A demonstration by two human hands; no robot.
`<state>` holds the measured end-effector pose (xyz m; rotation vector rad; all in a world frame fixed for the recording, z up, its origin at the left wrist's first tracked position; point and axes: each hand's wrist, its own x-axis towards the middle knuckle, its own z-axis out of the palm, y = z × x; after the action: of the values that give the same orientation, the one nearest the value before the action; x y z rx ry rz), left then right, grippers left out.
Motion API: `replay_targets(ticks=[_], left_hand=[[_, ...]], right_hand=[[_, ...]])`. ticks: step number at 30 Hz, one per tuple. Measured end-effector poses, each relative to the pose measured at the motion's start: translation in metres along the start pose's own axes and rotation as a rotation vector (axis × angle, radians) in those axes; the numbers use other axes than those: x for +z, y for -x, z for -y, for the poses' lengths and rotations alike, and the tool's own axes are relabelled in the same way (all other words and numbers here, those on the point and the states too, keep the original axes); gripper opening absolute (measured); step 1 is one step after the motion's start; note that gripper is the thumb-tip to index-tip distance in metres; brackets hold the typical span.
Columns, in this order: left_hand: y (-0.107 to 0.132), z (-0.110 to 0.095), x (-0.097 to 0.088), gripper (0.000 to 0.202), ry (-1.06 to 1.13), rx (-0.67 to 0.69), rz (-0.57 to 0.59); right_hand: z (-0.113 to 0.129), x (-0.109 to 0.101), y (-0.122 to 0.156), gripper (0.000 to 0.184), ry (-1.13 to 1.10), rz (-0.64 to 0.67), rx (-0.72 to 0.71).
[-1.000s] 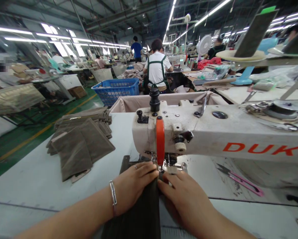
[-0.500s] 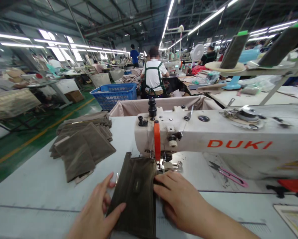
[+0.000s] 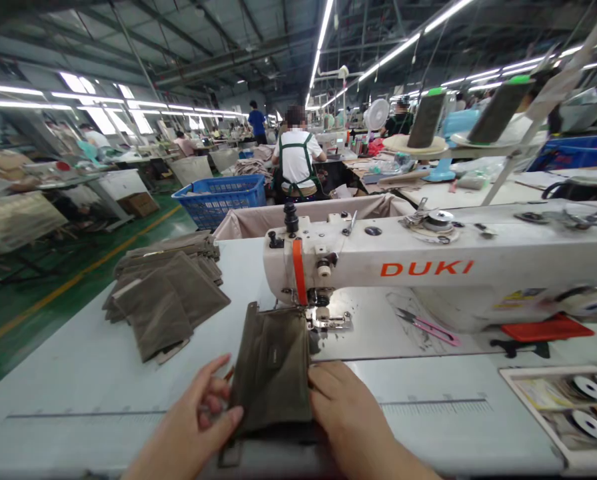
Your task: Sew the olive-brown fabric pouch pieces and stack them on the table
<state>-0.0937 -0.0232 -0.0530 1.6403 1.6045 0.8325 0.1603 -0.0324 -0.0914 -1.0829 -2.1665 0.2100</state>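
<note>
A dark olive-brown fabric pouch (image 3: 273, 363) with a small label lies on the sewing table, its far right corner close to the presser foot (image 3: 323, 321) of a white sewing machine (image 3: 418, 257). The thumb of my left hand (image 3: 193, 417) rests at the pouch's left edge; its fingers are apart and curve beside that edge. My right hand (image 3: 341, 407) is closed on the right edge, with the fingertips partly hidden. Below the pouch's near edge it is dark, and a strap-like end shows at lower left.
Similar olive fabric pieces (image 3: 168, 293) lie stacked at left. Pink-handled thread snips (image 3: 431, 327) sit right of the needle. A parts tray (image 3: 533, 413) with bobbins is at lower right. Beyond the table are a fabric-lined bin (image 3: 238, 223), a blue basket (image 3: 223, 197) and a seated person (image 3: 297, 157).
My right hand has slid nearer along the pouch's right edge, farther from the presser foot. The pouch's near edge now appears higher in view. The view has shifted right.
</note>
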Motion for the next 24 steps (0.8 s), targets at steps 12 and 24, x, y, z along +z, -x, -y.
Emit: replay_targets(ticks=[12, 24], left_hand=[[0.026, -0.028, 0.069, 0.032, -0.598, 1.003, 0.098], [0.029, -0.022, 0.075, 0.027, -0.504, 0.853, 0.148]], right_hand=[[0.018, -0.006, 0.048, 0.029, 0.05, -0.231, -0.097], [0.018, -0.012, 0.057, 0.021, 0.032, -0.223, -0.076]])
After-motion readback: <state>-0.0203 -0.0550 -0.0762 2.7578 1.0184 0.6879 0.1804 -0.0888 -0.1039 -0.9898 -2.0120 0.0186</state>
